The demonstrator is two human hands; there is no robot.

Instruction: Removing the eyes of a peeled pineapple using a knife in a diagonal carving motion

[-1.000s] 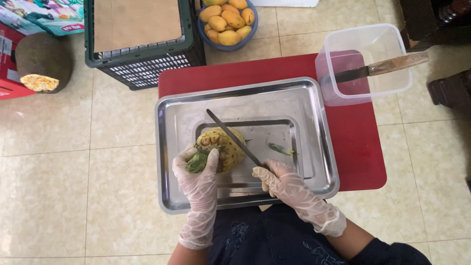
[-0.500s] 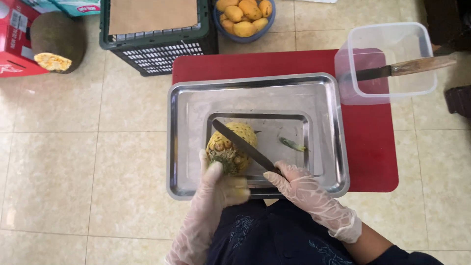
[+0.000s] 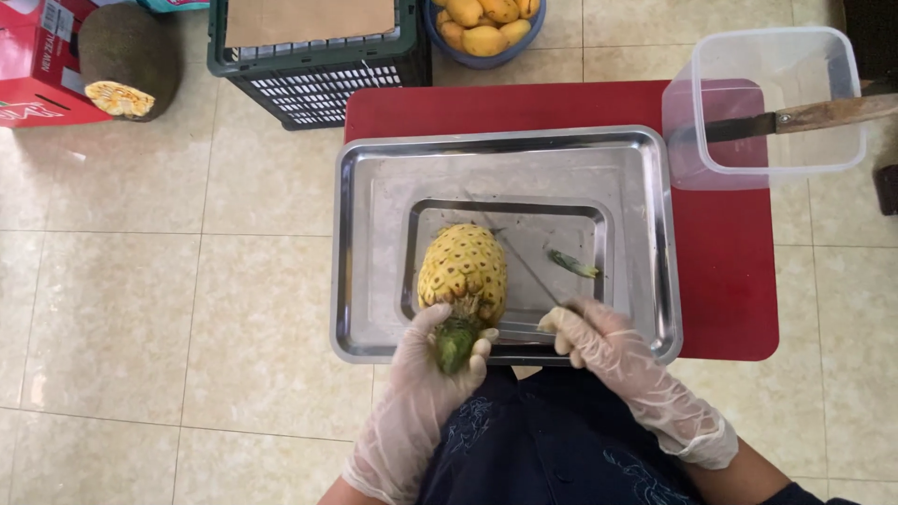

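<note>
Pale square floor tiles (image 3: 187, 281) fill the view, and on them stands one low red table (image 3: 730, 281). One dark green slatted crate (image 3: 318, 65) with a sheet of brown cardboard (image 3: 309, 19) on top sits beyond the table, beside one blue bowl (image 3: 468, 56) of yellow fruit (image 3: 482, 23). At the far left one rough green-brown fruit (image 3: 131, 47), cut open to show yellow flesh, leans against one red box (image 3: 37, 75).

On the table lie two steel trays: one large tray (image 3: 374, 187) and one smaller tray (image 3: 505, 210) set inside it. One clear plastic tub (image 3: 762, 103) stands at the table's right rear corner, with one wooden-handled knife (image 3: 795, 117) resting across it.

One peeled pineapple (image 3: 463, 266) lies in the small tray, its body yellow with a grid of brown eyes and its green stub of crown pointing at the person. One green scrap of peel (image 3: 572, 264) lies apart from it to the right in the same tray.

Both hands wear thin clear gloves. The left hand (image 3: 440, 351) reaches over the near tray rims, fingers and thumb wrapped around the crown end of the pineapple. The right hand (image 3: 599, 337) is clenched on the handle of a second knife (image 3: 528, 271), whose thin blade runs away from the person, close along the pineapple's right side; whether it touches the fruit cannot be told.
</note>
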